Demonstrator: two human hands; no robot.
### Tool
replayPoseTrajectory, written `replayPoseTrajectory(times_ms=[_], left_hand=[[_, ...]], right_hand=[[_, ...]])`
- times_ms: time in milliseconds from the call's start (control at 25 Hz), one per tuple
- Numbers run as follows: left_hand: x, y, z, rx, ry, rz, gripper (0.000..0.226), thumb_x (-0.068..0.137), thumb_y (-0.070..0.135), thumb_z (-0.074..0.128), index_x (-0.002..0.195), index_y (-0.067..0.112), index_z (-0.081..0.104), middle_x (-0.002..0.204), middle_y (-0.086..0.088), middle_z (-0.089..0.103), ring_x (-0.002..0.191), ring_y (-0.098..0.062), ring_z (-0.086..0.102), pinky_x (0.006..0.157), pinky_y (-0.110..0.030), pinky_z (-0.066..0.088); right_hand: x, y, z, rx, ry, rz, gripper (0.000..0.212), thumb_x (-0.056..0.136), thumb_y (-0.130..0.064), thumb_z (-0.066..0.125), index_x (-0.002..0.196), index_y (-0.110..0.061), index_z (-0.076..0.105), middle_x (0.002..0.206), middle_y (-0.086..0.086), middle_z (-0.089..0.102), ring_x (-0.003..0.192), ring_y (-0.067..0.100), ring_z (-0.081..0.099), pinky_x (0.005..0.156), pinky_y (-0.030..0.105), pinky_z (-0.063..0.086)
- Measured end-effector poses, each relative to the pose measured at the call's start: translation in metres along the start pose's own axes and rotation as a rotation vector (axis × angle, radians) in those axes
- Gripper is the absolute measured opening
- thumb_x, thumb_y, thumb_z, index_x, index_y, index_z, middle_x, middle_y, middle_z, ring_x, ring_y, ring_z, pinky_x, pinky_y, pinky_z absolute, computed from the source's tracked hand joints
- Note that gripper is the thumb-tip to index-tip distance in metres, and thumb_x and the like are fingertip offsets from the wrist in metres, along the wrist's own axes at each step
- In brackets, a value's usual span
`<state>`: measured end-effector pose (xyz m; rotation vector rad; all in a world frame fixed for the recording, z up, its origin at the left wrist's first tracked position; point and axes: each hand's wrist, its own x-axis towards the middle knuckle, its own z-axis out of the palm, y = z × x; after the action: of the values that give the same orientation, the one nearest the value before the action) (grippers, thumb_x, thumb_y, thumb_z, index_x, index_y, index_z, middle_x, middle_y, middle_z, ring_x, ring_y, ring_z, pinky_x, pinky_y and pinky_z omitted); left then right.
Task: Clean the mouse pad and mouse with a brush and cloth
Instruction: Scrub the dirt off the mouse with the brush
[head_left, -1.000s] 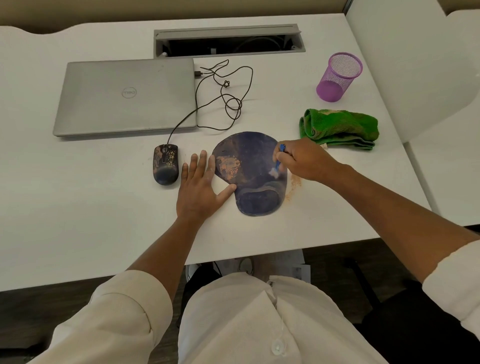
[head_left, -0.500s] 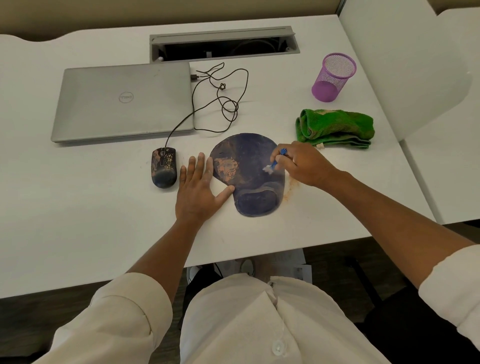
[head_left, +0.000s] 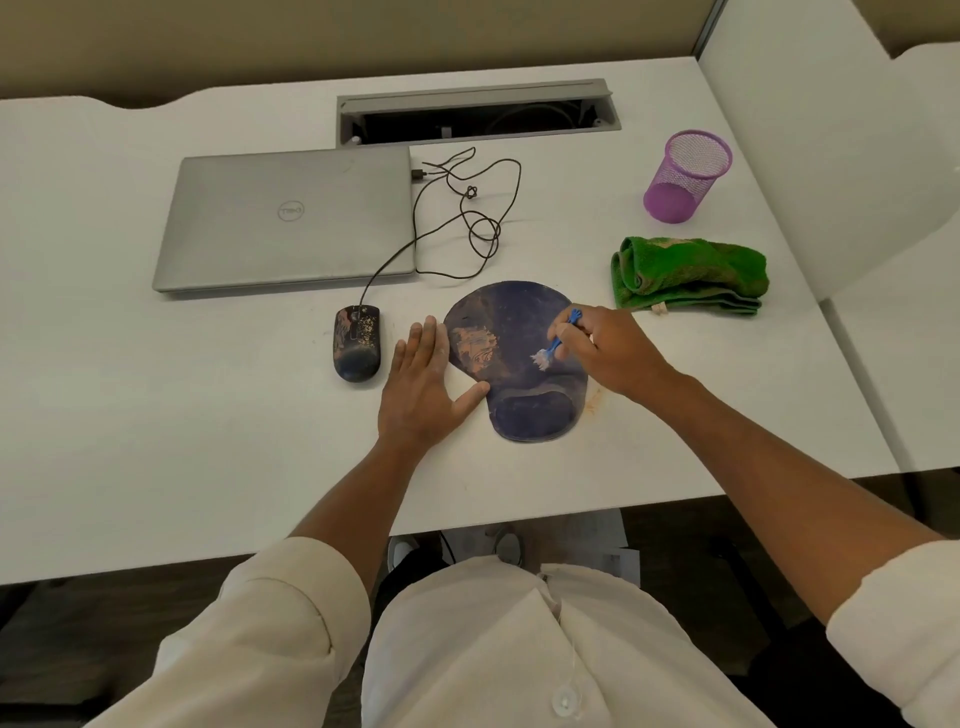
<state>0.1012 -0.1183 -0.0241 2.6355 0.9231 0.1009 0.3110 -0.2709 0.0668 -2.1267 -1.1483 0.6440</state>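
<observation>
1. The mouse pad (head_left: 519, 364) lies on the tabletop (head_left: 208, 441) near its front edge. The left hand (head_left: 423, 387) rests flat at the pad's left rim, fingers straight, thumb spread. If that hand lifts, the pad could slide.
2. The right hand (head_left: 605, 351) pinches the brush (head_left: 558, 343), bristles on the pad's middle. Hard strokes might flick orange grime onto the mouse (head_left: 357, 343), left of the pad.
3. The cloth (head_left: 688, 275), right of and behind the pad, looks already soiled and may smear.
</observation>
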Motion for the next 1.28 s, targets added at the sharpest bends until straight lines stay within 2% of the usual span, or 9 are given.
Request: replayPoseTrajectory(times_ms=[200,400,520,600,800,960,1080,1200,1280], left_hand=[[-0.007,0.001,-0.028,-0.071,0.153,0.078,0.100,0.093,0.070,0.044,0.163,0.011,0.004,0.172,-0.005,-0.001,0.158,-0.017,-0.008,0.127,-0.033,0.001],[-0.023,-0.042,-0.046,-0.065,0.257,-0.156,0.106,0.091,0.070,0.048,0.163,0.008,0.001,0.172,-0.008,-0.006,0.158,-0.019,-0.011,0.128,-0.039,-0.001],[-0.033,-0.061,-0.044,-0.124,0.244,-0.321,0.114,0.088,0.073,0.054,0.162,0.007,-0.002,0.171,-0.010,-0.005,0.158,-0.021,-0.009,0.129,-0.042,0.000],[-0.034,-0.066,-0.040,-0.156,0.203,-0.418,0.119,0.085,0.077,0.054,0.162,0.007,-0.004,0.171,-0.011,-0.006,0.158,-0.023,-0.009,0.129,-0.043,0.000],[-0.024,-0.070,-0.035,-0.187,0.157,-0.553,0.123,0.081,0.084,0.048,0.162,0.005,-0.001,0.171,-0.012,-0.003,0.158,-0.024,-0.006,0.128,-0.043,-0.005],[-0.019,-0.072,-0.031,-0.139,0.171,-0.570,0.118,0.082,0.086,0.041,0.162,0.006,0.007,0.171,-0.011,0.001,0.158,-0.023,-0.006,0.128,-0.043,-0.006],[-0.018,-0.073,-0.029,-0.120,0.178,-0.572,0.114,0.083,0.086,0.035,0.162,0.008,0.011,0.171,-0.011,0.001,0.158,-0.024,-0.007,0.128,-0.045,-0.005],[-0.017,-0.073,-0.029,-0.112,0.178,-0.571,0.110,0.083,0.084,0.032,0.163,0.010,0.013,0.171,-0.011,0.001,0.158,-0.024,-0.007,0.128,-0.044,-0.005],[-0.017,-0.072,-0.030,-0.111,0.174,-0.577,0.109,0.083,0.084,0.031,0.163,0.011,0.014,0.171,-0.011,0.001,0.158,-0.024,-0.006,0.128,-0.044,-0.006]], right_hand=[[0.016,-0.022,0.019,0.008,0.056,0.001,0.027,0.103,-0.021,0.048,0.107,-0.007,0.071,0.098,0.007,0.075,0.092,0.022,0.069,0.087,0.036,0.055],[0.047,-0.058,0.040,-0.016,0.045,-0.036,0.027,0.101,-0.028,0.049,0.107,-0.011,0.069,0.092,0.004,0.075,0.089,0.021,0.068,0.084,0.040,0.054],[0.065,-0.082,0.057,0.056,0.056,-0.085,0.020,0.099,-0.026,0.051,0.101,-0.021,0.070,0.089,-0.005,0.074,0.083,0.011,0.067,0.073,0.022,0.052],[0.079,-0.101,0.071,0.065,0.051,-0.131,0.019,0.097,-0.023,0.053,0.101,-0.022,0.072,0.085,-0.009,0.072,0.074,0.007,0.063,0.066,0.016,0.047],[0.114,-0.133,0.099,-0.055,0.049,-0.144,0.013,0.092,-0.025,0.054,0.094,-0.023,0.066,0.077,0.001,0.066,0.069,0.016,0.057,0.059,0.028,0.043],[0.136,-0.146,0.110,-0.131,0.001,-0.131,0.009,0.093,-0.026,0.053,0.092,-0.026,0.061,0.078,0.006,0.062,0.069,0.020,0.055,0.055,0.027,0.037],[0.144,-0.150,0.118,-0.202,-0.066,-0.132,0.011,0.095,-0.029,0.052,0.097,-0.028,0.062,0.086,0.008,0.059,0.076,0.021,0.055,0.061,0.026,0.036],[0.144,-0.152,0.124,-0.269,-0.130,-0.147,0.016,0.097,-0.030,0.051,0.106,-0.029,0.064,0.096,0.009,0.056,0.088,0.023,0.057,0.070,0.032,0.047],[0.141,-0.152,0.124,-0.284,-0.164,-0.156,0.016,0.097,-0.030,0.052,0.106,-0.031,0.065,0.096,0.003,0.051,0.086,0.018,0.056,0.072,0.032,0.047]])
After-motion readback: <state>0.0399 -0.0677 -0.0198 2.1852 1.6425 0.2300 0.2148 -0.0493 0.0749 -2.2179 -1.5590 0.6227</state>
